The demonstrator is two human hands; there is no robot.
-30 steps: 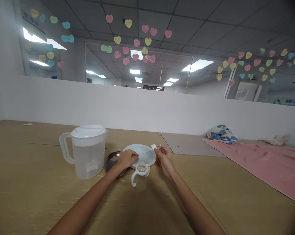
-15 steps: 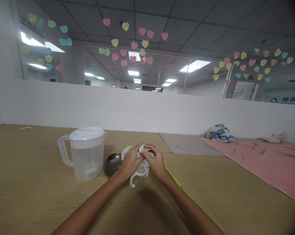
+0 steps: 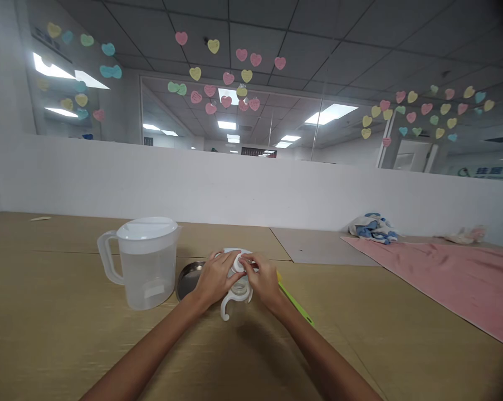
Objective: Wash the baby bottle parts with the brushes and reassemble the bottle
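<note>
My left hand (image 3: 214, 277) and my right hand (image 3: 266, 277) meet in the middle, their fingers closed on a small white bottle collar (image 3: 237, 264). In the earlier picture a clear nipple-like part shows at this collar; now fingers hide most of it. Just below and between the wrists stands a clear baby bottle (image 3: 239, 288), its round mouth uncovered. A white curved handle (image 3: 225, 309) sticks out from it. Behind my fingers a white bowl (image 3: 233, 250) shows partly. A round metal dish (image 3: 186, 283) lies left of my left hand, partly covered by it.
A lidded clear plastic pitcher (image 3: 149, 273) stands at the left. To the right of my right hand lies a bright green handle (image 3: 296, 303) with a yellow end. Farther right are a pink cloth (image 3: 439, 273) and a crumpled blue-and-white cloth (image 3: 374, 228). A white wall (image 3: 243, 189) bounds the table's back.
The collar has turned and come slightly lower and to the left, nearer the bottle's mouth. Both hands have shifted a little, with the left hand's fingers spread more over the bowl.
</note>
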